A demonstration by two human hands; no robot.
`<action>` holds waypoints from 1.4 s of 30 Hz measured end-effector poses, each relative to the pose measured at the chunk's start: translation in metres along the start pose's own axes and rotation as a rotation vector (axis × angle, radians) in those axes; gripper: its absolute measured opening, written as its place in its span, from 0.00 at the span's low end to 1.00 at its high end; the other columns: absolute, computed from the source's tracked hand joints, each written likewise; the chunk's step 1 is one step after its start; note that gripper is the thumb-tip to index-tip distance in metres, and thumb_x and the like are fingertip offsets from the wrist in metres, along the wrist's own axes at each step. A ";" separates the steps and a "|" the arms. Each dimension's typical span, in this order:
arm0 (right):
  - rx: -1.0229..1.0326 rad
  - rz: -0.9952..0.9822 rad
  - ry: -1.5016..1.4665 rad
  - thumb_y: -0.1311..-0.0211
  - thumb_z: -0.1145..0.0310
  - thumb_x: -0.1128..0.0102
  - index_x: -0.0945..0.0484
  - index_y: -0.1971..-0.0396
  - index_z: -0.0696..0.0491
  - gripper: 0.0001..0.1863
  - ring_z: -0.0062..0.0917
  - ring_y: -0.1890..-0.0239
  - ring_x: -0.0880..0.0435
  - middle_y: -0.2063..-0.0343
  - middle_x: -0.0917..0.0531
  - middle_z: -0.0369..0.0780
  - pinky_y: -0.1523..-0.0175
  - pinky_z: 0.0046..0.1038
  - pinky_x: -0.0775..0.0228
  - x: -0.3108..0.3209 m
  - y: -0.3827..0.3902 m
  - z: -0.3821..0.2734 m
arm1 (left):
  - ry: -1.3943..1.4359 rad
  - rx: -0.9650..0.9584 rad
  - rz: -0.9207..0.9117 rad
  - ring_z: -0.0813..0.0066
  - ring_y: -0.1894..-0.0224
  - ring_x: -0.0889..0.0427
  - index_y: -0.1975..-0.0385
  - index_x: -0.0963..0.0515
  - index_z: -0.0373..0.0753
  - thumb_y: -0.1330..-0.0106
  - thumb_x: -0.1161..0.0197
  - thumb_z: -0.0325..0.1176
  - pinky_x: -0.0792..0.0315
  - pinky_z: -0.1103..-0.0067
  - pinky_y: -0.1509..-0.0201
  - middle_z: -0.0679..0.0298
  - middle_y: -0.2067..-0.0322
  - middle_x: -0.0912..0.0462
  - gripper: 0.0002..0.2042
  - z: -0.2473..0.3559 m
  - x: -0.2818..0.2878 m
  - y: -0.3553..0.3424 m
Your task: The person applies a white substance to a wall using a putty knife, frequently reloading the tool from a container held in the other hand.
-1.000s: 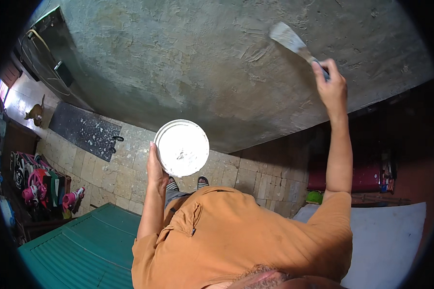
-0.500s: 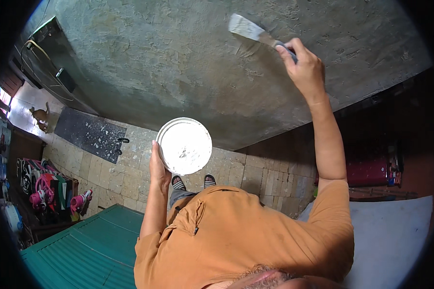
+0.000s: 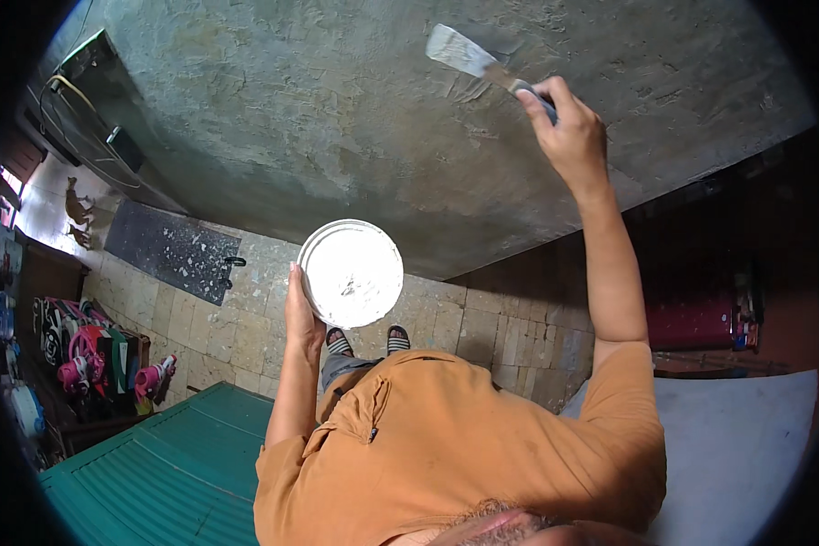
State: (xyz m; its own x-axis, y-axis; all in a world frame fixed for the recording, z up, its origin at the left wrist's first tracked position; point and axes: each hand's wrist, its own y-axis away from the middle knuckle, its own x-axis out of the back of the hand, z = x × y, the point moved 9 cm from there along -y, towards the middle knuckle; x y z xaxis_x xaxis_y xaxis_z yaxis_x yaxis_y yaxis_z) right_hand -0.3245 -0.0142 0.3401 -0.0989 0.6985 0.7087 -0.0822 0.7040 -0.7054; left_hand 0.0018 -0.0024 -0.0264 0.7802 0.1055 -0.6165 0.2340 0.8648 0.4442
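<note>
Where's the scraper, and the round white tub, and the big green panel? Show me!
scraper (image 3: pixel 488 67): head view, on the blade, toward the handle.
round white tub (image 3: pixel 307 252): head view, on its rim, upper left.
green panel (image 3: pixel 168 455): head view, on its ribbed face.

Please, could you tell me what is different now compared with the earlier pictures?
The right hand has moved leftward, carrying the putty knife left across the grey wall, mostly before the middle picture. The cat at far left has changed its pose. Nothing was taken up or let go; the left hand still holds the white tub.
</note>
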 end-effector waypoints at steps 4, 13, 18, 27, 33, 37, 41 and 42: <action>-0.027 0.018 0.070 0.30 0.56 0.36 0.23 0.65 0.50 0.13 0.45 0.71 0.14 0.74 0.14 0.43 0.69 0.41 0.26 -0.006 0.008 0.017 | -0.001 -0.022 0.007 0.61 0.42 0.18 0.33 0.34 0.28 0.19 0.58 0.54 0.21 0.68 0.38 0.48 0.41 0.22 0.32 0.000 -0.001 0.003; -0.431 -0.036 -0.506 0.21 0.62 0.46 0.24 0.55 0.56 0.12 0.12 0.74 0.27 0.75 0.23 0.30 0.70 0.20 0.33 -0.029 0.096 0.055 | 0.059 -0.005 0.050 0.61 0.41 0.18 0.34 0.34 0.29 0.19 0.58 0.54 0.21 0.68 0.38 0.49 0.40 0.23 0.31 -0.004 0.024 0.012; -0.368 0.057 -1.042 0.19 0.67 0.54 0.33 0.50 0.55 0.08 0.14 0.70 0.29 0.70 0.26 0.33 0.65 0.20 0.33 -0.111 0.078 -0.003 | 0.032 -0.032 0.062 0.61 0.41 0.19 0.34 0.33 0.30 0.19 0.57 0.53 0.22 0.68 0.38 0.50 0.40 0.23 0.30 0.001 0.026 0.012; -0.555 0.179 -0.999 0.19 0.66 0.56 0.35 0.58 0.55 0.08 0.21 0.73 0.24 0.72 0.24 0.36 0.64 0.27 0.29 -0.194 0.085 -0.012 | 0.050 -0.046 0.113 0.61 0.39 0.20 0.33 0.33 0.33 0.20 0.56 0.53 0.24 0.66 0.35 0.52 0.38 0.24 0.29 0.000 0.038 0.022; -0.652 0.209 -0.939 0.19 0.66 0.56 0.35 0.56 0.56 0.09 0.24 0.69 0.20 0.70 0.22 0.38 0.60 0.31 0.26 -0.236 0.138 -0.019 | 0.084 -0.043 0.113 0.60 0.39 0.20 0.33 0.33 0.32 0.19 0.57 0.52 0.24 0.65 0.35 0.52 0.38 0.24 0.29 0.000 0.048 0.022; -0.560 0.286 -0.905 0.19 0.66 0.55 0.35 0.55 0.57 0.09 0.27 0.68 0.18 0.69 0.20 0.41 0.60 0.32 0.25 -0.201 0.090 -0.032 | 0.051 -0.048 0.108 0.61 0.39 0.20 0.33 0.34 0.32 0.20 0.56 0.54 0.23 0.67 0.36 0.52 0.39 0.24 0.30 0.006 0.045 0.022; -0.549 0.312 -0.906 0.20 0.66 0.53 0.35 0.55 0.57 0.09 0.30 0.69 0.16 0.71 0.19 0.42 0.62 0.32 0.25 -0.204 0.067 -0.031 | 0.030 -0.057 0.105 0.61 0.40 0.20 0.33 0.34 0.32 0.20 0.55 0.54 0.23 0.67 0.37 0.53 0.39 0.24 0.30 0.004 0.043 0.018; -0.587 0.280 -0.906 0.20 0.66 0.53 0.35 0.55 0.57 0.09 0.30 0.69 0.16 0.71 0.19 0.42 0.63 0.33 0.25 -0.216 0.072 -0.028 | 0.037 -0.046 0.097 0.61 0.39 0.20 0.33 0.34 0.33 0.20 0.55 0.54 0.23 0.67 0.37 0.53 0.39 0.24 0.30 0.001 0.041 0.017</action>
State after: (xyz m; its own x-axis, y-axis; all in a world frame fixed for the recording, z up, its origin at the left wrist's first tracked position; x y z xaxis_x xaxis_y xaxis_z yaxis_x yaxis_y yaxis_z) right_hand -0.2816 -0.1104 0.1368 -0.7471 0.6591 0.0856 0.5140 0.6546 -0.5543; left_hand 0.0387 0.0163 -0.0431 0.7758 0.2072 -0.5960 0.1312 0.8710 0.4735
